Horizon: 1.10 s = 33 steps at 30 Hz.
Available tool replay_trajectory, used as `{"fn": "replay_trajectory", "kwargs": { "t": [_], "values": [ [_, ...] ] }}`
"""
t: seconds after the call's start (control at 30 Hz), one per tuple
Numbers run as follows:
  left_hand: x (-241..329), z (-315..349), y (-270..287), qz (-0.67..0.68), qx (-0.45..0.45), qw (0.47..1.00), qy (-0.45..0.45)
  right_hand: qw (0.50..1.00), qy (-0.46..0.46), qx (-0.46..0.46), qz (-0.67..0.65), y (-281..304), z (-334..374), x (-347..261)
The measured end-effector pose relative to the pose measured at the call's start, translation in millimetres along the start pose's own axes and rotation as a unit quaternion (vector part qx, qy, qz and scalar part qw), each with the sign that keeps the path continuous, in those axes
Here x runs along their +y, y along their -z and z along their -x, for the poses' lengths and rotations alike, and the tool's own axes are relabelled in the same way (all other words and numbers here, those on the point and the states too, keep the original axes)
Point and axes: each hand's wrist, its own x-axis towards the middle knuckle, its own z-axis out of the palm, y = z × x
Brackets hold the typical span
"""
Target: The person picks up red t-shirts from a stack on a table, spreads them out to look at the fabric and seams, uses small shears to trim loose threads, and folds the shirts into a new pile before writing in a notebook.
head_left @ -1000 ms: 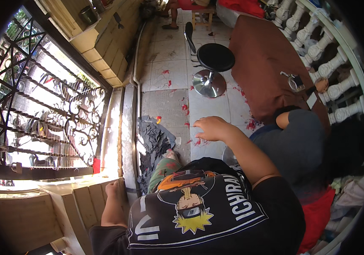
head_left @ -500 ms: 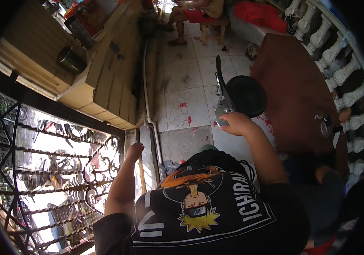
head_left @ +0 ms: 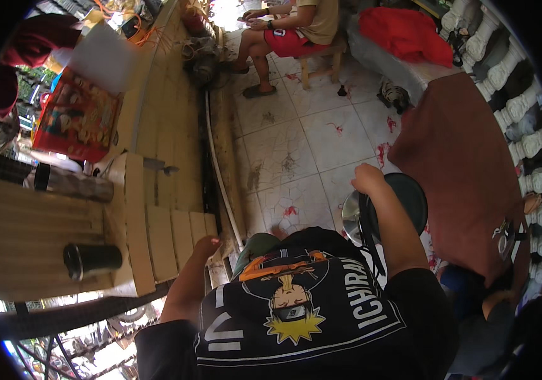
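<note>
My right hand (head_left: 367, 179) is closed at the top edge of what looks like a chair, with a round dark seat (head_left: 407, 201) and a shiny curved metal part (head_left: 350, 216). My forearm crosses over the seat and hides some of it. To the left, my left hand (head_left: 207, 246) is held low beside the end of the cream ledge (head_left: 133, 234). Its fingers are curled, and whatever lies within them does not show.
A seated person in red shorts (head_left: 296, 42) is ahead on a wooden stool (head_left: 323, 63). Brown cloth (head_left: 457, 164) covers a surface along the right, by white balusters (head_left: 511, 114). Another person (head_left: 495, 310) is close at lower right. A dark tumbler (head_left: 92, 261) lies left.
My view has moved forward and turned, bringing the ledge and the seated person nearer. The chair now appears closer to my body, and my right hand has shifted to its upper edge.
</note>
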Motion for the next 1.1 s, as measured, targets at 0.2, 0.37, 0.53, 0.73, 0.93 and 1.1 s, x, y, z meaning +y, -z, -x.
{"fn": "replay_trajectory", "kwargs": {
  "t": [0.2, 0.37, 0.53, 0.73, 0.93, 1.1],
  "values": [
    [-27, -102, 53, -0.048, -0.23, 0.972, 0.023, 0.969, -0.066, -0.19, -0.146, 10, -82, 27],
    [58, -284, 154, -0.13, -0.169, 0.967, -0.139, 0.978, -0.113, -0.096, -0.148, 13, -95, 39],
    [254, -448, 235, -0.137, -0.079, 0.937, -0.311, 0.948, -0.201, 0.037, -0.242, 21, -96, 81],
    [524, -469, 244, -0.102, -0.055, 0.908, -0.402, 0.941, -0.273, 0.038, -0.197, 42, -141, 183],
    [713, -467, 236, -0.112, -0.098, 0.83, -0.538, 0.912, -0.307, 0.121, -0.244, 104, -170, 249],
    [887, -469, 248, 0.061, -0.11, 0.798, -0.589, 0.9, -0.299, 0.145, -0.282, 142, -189, 276]
  ]
}}
